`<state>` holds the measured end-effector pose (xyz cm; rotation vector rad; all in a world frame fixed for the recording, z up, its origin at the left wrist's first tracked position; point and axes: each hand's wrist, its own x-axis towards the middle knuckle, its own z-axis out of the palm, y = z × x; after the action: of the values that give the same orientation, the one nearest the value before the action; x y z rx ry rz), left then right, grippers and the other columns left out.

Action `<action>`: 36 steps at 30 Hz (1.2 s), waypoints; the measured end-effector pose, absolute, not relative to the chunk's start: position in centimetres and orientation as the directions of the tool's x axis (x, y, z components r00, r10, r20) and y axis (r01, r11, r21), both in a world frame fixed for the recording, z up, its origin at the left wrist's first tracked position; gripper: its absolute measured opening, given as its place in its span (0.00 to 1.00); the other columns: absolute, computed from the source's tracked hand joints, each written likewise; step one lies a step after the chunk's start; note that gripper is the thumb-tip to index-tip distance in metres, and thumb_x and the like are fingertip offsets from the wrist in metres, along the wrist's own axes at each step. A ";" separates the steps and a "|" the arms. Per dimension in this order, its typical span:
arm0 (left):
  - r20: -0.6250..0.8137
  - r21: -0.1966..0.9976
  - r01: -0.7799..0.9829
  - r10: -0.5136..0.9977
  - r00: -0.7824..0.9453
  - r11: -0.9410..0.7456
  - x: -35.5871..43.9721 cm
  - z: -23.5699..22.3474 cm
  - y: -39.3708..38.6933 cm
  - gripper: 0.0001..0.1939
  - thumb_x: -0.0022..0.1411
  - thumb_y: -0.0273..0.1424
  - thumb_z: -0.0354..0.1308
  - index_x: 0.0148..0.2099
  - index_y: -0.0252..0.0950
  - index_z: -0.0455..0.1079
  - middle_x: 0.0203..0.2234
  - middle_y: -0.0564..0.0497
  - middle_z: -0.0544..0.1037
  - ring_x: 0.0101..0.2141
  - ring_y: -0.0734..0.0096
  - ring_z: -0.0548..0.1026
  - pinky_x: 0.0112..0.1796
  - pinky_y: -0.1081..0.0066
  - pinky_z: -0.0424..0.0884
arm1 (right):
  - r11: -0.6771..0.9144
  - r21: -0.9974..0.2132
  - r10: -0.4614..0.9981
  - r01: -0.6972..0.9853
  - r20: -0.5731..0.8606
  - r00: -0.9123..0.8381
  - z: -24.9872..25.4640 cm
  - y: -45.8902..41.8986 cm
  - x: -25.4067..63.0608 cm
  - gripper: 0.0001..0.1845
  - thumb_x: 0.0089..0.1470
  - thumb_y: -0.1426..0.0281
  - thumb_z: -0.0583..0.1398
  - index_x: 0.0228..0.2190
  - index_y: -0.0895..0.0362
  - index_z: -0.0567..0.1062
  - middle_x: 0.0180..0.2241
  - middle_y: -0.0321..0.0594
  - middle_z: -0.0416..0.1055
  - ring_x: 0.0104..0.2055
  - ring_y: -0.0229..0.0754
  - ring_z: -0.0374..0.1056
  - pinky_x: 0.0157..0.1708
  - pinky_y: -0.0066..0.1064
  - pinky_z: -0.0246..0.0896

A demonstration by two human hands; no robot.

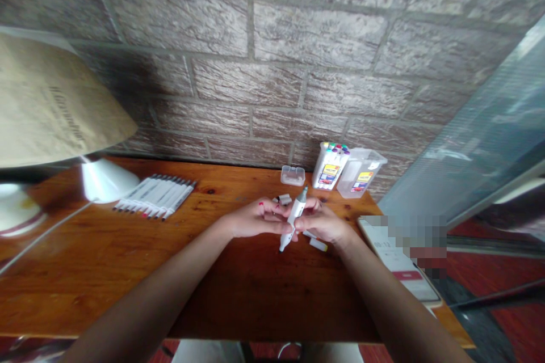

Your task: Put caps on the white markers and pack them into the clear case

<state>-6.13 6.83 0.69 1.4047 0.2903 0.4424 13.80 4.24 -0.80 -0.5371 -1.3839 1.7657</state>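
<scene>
A white marker (pixel 293 216) with a grey-green upper tip is held tilted above the wooden table, its dark lower end pointing down toward me. Both hands meet on its barrel. My left hand (pixel 256 218) is closed on the marker from the left, fingers partly hidden behind it. From the right, my right hand (pixel 322 222) grips the same barrel between thumb and fingers. Just below my right hand lies a white cap (pixel 318 244) with a yellow end. Another small white piece with a dark end (pixel 283 199) lies behind my left fingers, partly covered.
White markers lie in a row (pixel 155 196) on the wooden table (pixel 97 264) beside a lamp (pixel 108 181). At the back stand a see-through box of markers (pixel 330 167), a second see-through box (pixel 361 173) and a small clear case (pixel 293 176). A tablet-like device (pixel 394 258) lies right.
</scene>
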 end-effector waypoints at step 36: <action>0.092 0.969 -0.210 0.592 0.800 0.134 -4.9 0.3 6.5 0.22 0.52 0.46 0.70 0.38 0.30 0.79 0.31 0.42 0.84 0.35 0.61 0.82 0.44 0.64 0.74 | -0.070 -0.942 0.873 -0.329 0.101 -0.476 -0.7 4.4 13.5 0.21 0.46 0.56 0.71 0.36 0.59 0.80 0.17 0.29 0.67 0.15 0.29 0.60 0.18 0.23 0.63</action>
<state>-4.88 6.52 0.28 1.3162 0.3507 0.5989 13.51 4.37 -0.70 -0.6493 -1.2942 1.6967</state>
